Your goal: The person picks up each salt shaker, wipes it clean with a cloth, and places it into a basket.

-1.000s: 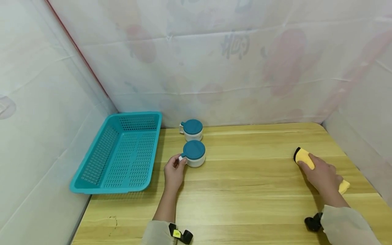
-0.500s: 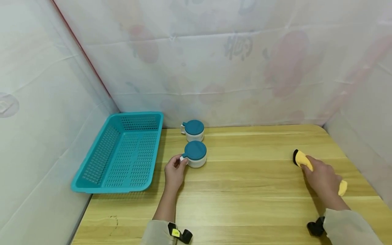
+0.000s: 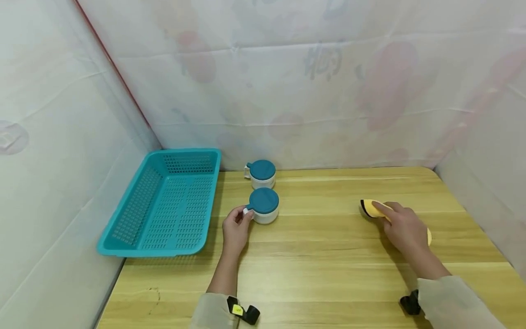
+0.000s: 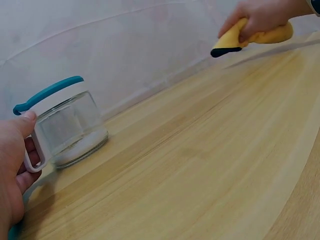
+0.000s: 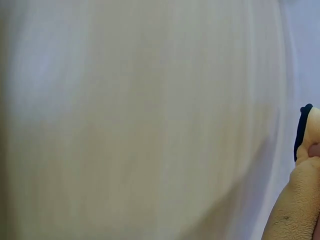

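My left hand (image 3: 235,230) pinches the white handle of the nearer glass jar (image 3: 265,217), which has a round blue lid and stands upright on the table. In the left wrist view the jar (image 4: 75,127) shows clear walls and some pale stuff at its bottom; the thumb lies on top of the handle. A second lidded jar (image 3: 263,182) of the same sort stands just behind it. Over the right half of the table my right hand (image 3: 404,226) grips a yellow cloth with a black edge (image 3: 371,209). In the right wrist view only part of the cloth (image 5: 295,205) shows.
A turquoise perforated basket (image 3: 213,201) stands left of the jars, at the table's left edge. The wooden table (image 3: 320,256) ends at a pale printed sheet (image 3: 287,91) hanging behind it, with more sheeting at both sides.
The right hand has moved left with the yellow cloth, towards the jars. The left hand stays on the jar's handle, and the jars keep their places.
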Motion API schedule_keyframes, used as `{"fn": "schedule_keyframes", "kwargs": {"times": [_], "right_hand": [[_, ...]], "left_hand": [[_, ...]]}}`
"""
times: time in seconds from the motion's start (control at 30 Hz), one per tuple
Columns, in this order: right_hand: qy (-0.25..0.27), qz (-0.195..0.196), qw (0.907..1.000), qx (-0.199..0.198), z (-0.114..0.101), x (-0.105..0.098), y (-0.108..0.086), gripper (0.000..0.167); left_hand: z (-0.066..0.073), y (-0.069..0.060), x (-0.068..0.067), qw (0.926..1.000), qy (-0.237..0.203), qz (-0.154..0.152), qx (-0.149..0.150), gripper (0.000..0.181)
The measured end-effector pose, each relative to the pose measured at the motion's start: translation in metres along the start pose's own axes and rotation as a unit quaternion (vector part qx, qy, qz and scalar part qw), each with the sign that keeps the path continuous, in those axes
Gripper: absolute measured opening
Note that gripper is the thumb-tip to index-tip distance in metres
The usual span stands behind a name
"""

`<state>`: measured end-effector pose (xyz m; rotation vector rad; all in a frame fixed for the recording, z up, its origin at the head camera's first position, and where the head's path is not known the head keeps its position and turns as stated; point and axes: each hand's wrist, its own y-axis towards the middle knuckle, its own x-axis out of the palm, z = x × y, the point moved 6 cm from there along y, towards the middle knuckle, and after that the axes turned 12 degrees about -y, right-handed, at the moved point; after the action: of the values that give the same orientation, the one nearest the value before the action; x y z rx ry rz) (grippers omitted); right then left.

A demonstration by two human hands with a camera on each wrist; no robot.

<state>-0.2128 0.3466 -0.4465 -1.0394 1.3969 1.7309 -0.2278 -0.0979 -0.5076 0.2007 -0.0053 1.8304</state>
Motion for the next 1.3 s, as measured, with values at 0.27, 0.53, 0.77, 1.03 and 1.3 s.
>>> {"fn": "schedule_keyframes", "kwargs": {"times": [0.27, 0.53, 0.77, 1.03, 1.3], "right_hand": [[-0.008, 0.061, 0.9925, -0.106, -0.057, -0.011, 0.014, 0.067], [0.008, 0.116, 0.98, -0.162, -0.084, -0.013, 0.017, 0.03], [0.004, 0.134, 0.979, -0.154, -0.092, -0.011, 0.02, 0.028], [0.005, 0.159, 0.976, -0.148, -0.103, -0.016, 0.025, 0.041], [0.0, 0.158, 0.9685, -0.193, -0.119, -0.017, 0.028, 0.043]], "left_hand": [[0.0, 0.001, 0.001, 1.0, 0.001, 0.001, 0.002, 0.025], [-0.004, 0.001, 0.006, 0.9999, -0.007, -0.001, -0.009, 0.026], [-0.004, 0.002, 0.008, 0.9999, -0.012, -0.005, 0.0, 0.027], [-0.005, 0.004, 0.009, 0.9999, -0.015, -0.005, -0.001, 0.026], [-0.005, 0.003, 0.009, 0.9999, -0.012, -0.001, -0.01, 0.024]]}}
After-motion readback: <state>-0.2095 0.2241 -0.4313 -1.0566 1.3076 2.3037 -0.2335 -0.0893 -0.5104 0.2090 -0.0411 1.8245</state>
